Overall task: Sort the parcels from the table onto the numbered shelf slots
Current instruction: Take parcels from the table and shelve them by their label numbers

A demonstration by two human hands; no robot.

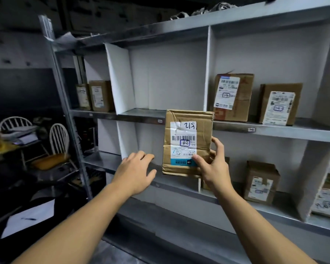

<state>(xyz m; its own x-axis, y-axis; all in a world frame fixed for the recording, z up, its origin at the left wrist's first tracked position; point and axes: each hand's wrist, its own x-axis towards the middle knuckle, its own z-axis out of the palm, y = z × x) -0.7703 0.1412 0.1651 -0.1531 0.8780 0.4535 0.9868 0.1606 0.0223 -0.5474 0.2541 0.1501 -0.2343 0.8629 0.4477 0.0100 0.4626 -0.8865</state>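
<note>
Head view. Step in hand, as I judge it: carry-to-slot, with the parcel off the table and not yet shelved. The flat brown cardboard parcel (187,141) is held upright in the air in front of the grey metal shelf unit (293,133), overlapping the middle shelf edge. The right hand (213,168) grips it at the lower right corner, thumb on the front face and fingers wrapped round the side. The left hand (135,172), just left of the parcel and low, holds nothing, with its fingers loosely spread; I cannot tell whether it touches the shelf lip. The parcel's card is creased and soft at the edges, and its white label is wrinkled, with a barcode, a blue boxed mark and black handwriting that looks inverted. Small slot tags (160,121) sit on the shelf lip just left of the parcel's top. Smooth white divider panels (120,79) stand up and left of it. Two brown labelled boxes (233,97) stand up and right of it, another taped box (261,182) down and right. Next move calls for matching the boxed mark to a tag, then sliding the parcel in level between dividers.
</note>
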